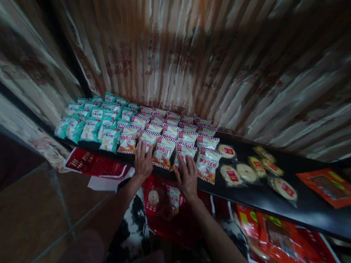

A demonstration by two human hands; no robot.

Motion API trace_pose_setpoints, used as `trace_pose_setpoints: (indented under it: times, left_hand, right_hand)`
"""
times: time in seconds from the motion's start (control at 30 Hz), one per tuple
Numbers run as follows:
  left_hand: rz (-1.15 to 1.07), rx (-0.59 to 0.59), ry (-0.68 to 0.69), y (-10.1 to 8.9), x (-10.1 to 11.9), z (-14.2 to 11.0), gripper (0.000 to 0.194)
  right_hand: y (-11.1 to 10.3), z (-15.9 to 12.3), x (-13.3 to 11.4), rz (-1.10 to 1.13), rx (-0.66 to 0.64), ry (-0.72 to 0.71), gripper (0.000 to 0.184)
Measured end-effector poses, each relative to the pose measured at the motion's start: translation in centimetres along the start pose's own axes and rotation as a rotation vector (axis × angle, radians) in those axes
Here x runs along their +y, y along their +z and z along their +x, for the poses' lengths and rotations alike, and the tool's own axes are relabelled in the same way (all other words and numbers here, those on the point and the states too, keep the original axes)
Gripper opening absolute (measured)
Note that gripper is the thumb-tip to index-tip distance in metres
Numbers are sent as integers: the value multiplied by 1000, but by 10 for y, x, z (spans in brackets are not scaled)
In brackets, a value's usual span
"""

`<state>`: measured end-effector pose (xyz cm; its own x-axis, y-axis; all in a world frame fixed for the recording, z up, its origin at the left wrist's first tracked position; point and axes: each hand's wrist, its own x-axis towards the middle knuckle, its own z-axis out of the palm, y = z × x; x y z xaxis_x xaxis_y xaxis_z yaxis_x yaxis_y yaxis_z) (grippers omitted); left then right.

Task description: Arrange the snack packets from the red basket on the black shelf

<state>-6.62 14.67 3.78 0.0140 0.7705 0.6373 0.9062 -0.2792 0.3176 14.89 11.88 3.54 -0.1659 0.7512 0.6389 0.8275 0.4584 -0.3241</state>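
The grips look released, tbh: the left hand (143, 162) and right hand (187, 178) are spread on two striped packets (186, 148) in the near row, probably so that edge gets squared up. Striped ones are lined up mid-worktop (311, 217), teal packets (90, 130) grouped left, likely so each kind is easily told apart. Round wrapped snacks (246, 172) and an orange packet (349, 199) are spaced looser at right.
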Motion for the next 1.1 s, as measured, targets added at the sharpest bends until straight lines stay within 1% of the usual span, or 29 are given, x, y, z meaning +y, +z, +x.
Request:
trace_pose_setpoints:
  times: [0.17, 0.3, 0.47, 0.57, 0.67, 0.83, 0.9, 1.0, 1.1]
  left_hand:
    - [-12, -25, 42, -2, -8, -1, 47]
    - [-5, -13, 70, -3, -11, -2, 46]
    - [-5, -1, 42, -1, -15, 1, 46]
    - [-5, 5, 55, -1, -18, 3, 46]
    - [-3, -25, 82, -2, -18, 3, 45]
    - [11, -55, 44, -2, -12, -3, 47]
    - [22, -46, 32, -1, -10, -5, 48]
    - [51, 6, 19, 0, -9, -5, 49]
    - [92, 74, -68, -1, -11, -2, 50]
  right_hand:
    - [-1, 0, -1, -1, 3, 6, 51]
    - [0, 0, -2, 9, 8, 5, 53]
    - [-1, 0, -1, 10, -9, 13, 53]
    - [-1, -1, -1, 6, -11, 13, 53]
    - [0, -1, -2, 12, -7, 14, 53]
    - [0, 0, -2, 5, 5, 14, 50]
    - [-1, 1, -2, -1, 7, 7, 50]
    - [-1, 1, -1, 1, 8, 1, 52]
    - [0, 2, 0, 4, 14, -8, 53]
